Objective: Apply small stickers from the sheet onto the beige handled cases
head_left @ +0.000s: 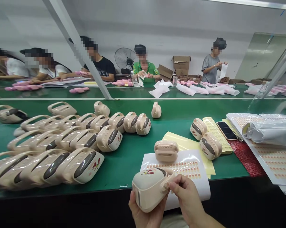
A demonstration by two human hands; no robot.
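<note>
My left hand is wrapped round the lower body of a cream speaker with a carry handle, holding it tilted above the table's front edge. Its pale face with a red printed figure points up. My right hand pinches thumb and forefinger together at the round handle joint; what lies between the fingertips is too small to make out. Behind the held speaker lies a white sticker sheet with rows of small orange-edged stickers. Another cream speaker stands on that sheet's far edge, partly over a yellow sheet.
Rows of similar speakers fill the left of the green table. To the right are two more speakers, a phone and stacked sticker sheets. Across the belt, several people handle pink items and white wrapping.
</note>
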